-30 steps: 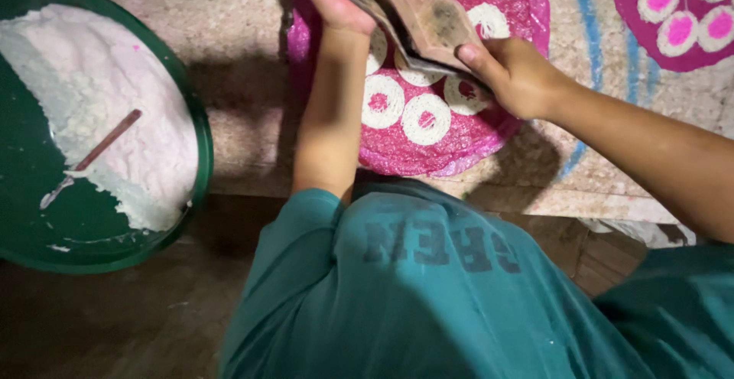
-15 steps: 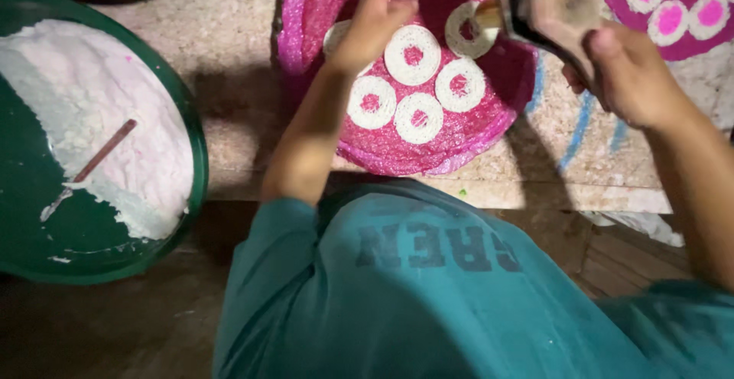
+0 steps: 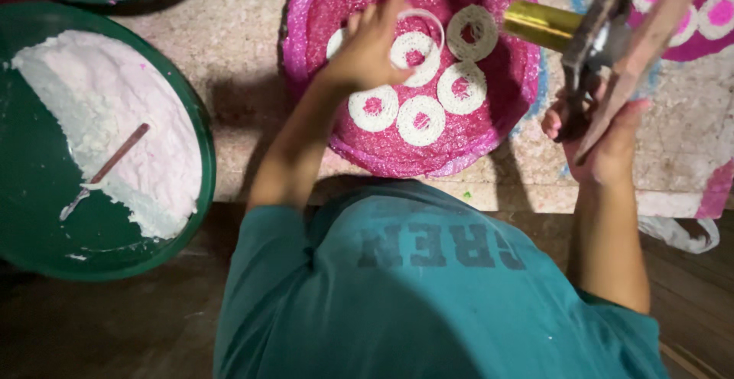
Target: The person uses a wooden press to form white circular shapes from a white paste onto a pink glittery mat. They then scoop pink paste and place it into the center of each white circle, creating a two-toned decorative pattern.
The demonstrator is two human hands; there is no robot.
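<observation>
Head view, the only one: the person's left hand point(image 3: 367, 50) reaches forward over the round magenta woven mat point(image 3: 321, 12) on the pale stone tabletop point(image 3: 237, 50). Its fingers are loosely spread, the fingertips point(image 3: 397, 0) touching or just above the upper white noodle ring with a pink centre point(image 3: 413, 46); I cannot tell whether they pinch it. Four more such white rings point(image 3: 420, 119) lie close together on the mat, just right of and nearer than that hand.

The right hand point(image 3: 604, 138), off the mat's right edge, is closed in a firm grip around the dark wooden-handled press tool point(image 3: 612, 35) (its brass-coloured cylinder point(image 3: 539, 21) points left, towards the rings). The tool's handles run upward and away from the hand, tilted; the cylinder's mouth is near the topmost right ring point(image 3: 472, 33). So the rings lie left of the tool, and the left hand is the nearer one.

At far left, a wide green round tray point(image 3: 46, 195) holds white flour point(image 3: 115, 134) and a small spoon point(image 3: 103, 171), well apart from both hands.
</observation>
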